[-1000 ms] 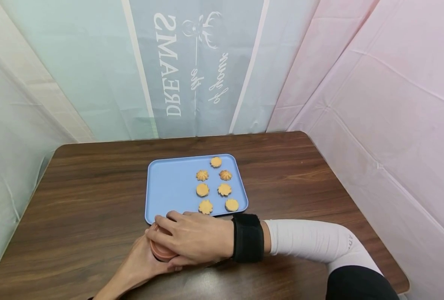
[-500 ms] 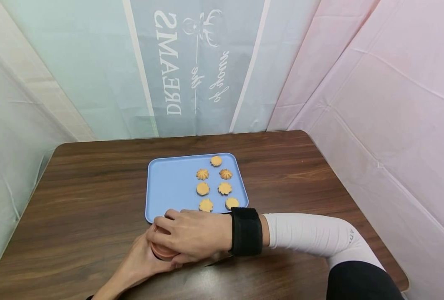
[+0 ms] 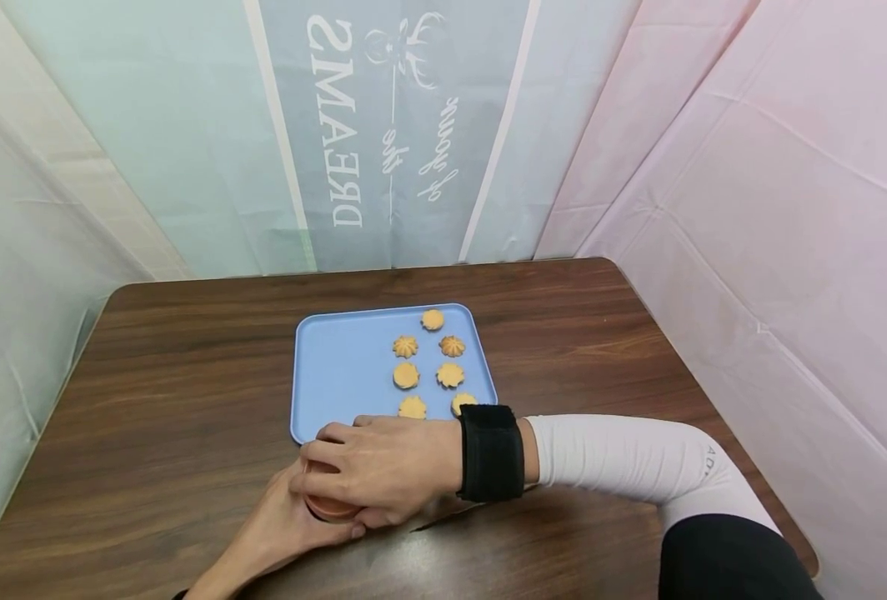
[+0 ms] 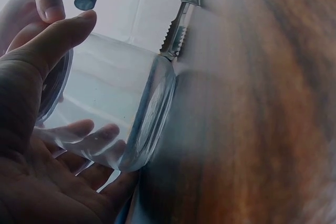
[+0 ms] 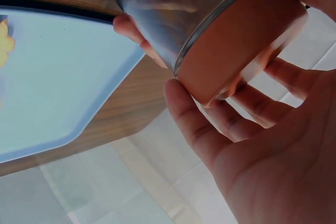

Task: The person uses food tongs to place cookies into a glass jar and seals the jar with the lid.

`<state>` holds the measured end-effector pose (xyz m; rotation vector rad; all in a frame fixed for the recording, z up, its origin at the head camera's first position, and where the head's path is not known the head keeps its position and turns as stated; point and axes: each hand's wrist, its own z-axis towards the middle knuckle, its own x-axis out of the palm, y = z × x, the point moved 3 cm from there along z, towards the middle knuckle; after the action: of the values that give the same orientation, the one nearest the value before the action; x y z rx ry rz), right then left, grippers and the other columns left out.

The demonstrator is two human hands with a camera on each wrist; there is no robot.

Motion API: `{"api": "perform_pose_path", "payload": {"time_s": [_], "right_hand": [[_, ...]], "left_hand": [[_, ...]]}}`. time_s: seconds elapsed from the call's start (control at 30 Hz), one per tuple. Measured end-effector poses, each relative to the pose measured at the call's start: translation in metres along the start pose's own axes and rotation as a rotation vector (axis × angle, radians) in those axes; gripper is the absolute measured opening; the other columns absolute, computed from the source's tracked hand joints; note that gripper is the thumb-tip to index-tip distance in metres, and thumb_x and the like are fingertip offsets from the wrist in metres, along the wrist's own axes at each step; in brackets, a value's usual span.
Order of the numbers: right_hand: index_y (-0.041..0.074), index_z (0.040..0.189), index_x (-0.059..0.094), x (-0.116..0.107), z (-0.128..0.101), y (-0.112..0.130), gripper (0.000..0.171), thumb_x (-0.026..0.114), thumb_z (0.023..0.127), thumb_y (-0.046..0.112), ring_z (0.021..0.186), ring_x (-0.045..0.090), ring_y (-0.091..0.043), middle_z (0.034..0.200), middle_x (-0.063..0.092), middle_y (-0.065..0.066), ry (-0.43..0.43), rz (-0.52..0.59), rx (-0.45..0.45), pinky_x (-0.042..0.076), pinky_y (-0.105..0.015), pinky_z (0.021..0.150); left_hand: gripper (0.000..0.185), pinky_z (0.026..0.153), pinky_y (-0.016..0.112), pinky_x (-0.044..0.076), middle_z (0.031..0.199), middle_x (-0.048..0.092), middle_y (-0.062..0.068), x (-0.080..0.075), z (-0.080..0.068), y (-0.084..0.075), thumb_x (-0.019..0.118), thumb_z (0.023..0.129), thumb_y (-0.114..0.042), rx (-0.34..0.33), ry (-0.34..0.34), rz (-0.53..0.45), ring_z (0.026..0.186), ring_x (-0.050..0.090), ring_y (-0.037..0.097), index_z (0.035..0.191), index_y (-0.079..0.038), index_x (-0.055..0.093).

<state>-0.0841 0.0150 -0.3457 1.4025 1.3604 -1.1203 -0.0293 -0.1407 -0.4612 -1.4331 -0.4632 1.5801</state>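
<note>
Jar (image 4: 107, 85), probably slippery, suited wall holds: left hand (image 3: 288, 518) curled fingers round it, right hand (image 3: 394, 467) gripped lid (image 5: 239, 38); tray (image 3: 346, 367) at one o'clock.

The jar (image 4: 105, 87) is clear and see-through, a round-walled cylinder with a softly rounded edge at its thick base. Its lid (image 5: 236, 40) is a plain reddish brown, broad and low, and sits over the mouth, meeting the clear wall along a thin, glossy edge; how tightly it is fixed cannot be told. The jar is lid-up, its base towards the desk (image 3: 188, 375), and stands near the person's edge of the blue tray (image 3: 346, 358), outside it. From above, most of the lid is hidden, with only a reddish-brown patch showing
</note>
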Motion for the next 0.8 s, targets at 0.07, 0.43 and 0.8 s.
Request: {"api": "perform_pose_path", "payload": {"time_s": [0.07, 0.43, 0.8], "right_hand": [[0.022, 0.161, 0.041, -0.0008, -0.0004, -0.0002, 0.072, 0.070, 0.099, 0.046, 0.140, 0.044, -0.016, 0.156, 0.045, -0.001, 0.007, 0.004, -0.007, 0.051, -0.027, 0.100], [0.023, 0.164, 0.035, -0.0045, 0.0007, -0.0010, 0.078, 0.071, 0.095, 0.030, 0.156, 0.028, -0.017, 0.167, 0.035, 0.001, 0.081, -0.014, -0.083, 0.039, -0.035, 0.118], [0.021, 0.163, 0.036, -0.0075, 0.0031, 0.0043, 0.095, 0.054, 0.092, 0.082, 0.124, 0.053, -0.016, 0.158, 0.043, -0.006, -0.048, -0.097, 0.097, 0.055, -0.029, 0.089]], "left_hand": [[0.099, 0.088, 0.031, 0.058, 0.133, 0.068, 0.000, 0.0000, 0.0001, -0.0004, 0.101, 0.069, -0.037, 0.002, 0.006, -0.013, 0.112, 0.065, 0.006, 0.149, -0.009, 0.051], [0.084, 0.089, 0.032, 0.057, 0.131, 0.068, -0.005, -0.0010, 0.0014, -0.0033, 0.100, 0.071, -0.039, 0.012, 0.045, 0.026, 0.111, 0.063, 0.004, 0.140, -0.011, 0.061], [0.099, 0.086, 0.034, 0.059, 0.134, 0.066, 0.009, -0.0002, 0.0025, -0.0015, 0.100, 0.069, -0.037, -0.027, 0.018, 0.030, 0.112, 0.066, 0.016, 0.146, -0.001, 0.050]]}}
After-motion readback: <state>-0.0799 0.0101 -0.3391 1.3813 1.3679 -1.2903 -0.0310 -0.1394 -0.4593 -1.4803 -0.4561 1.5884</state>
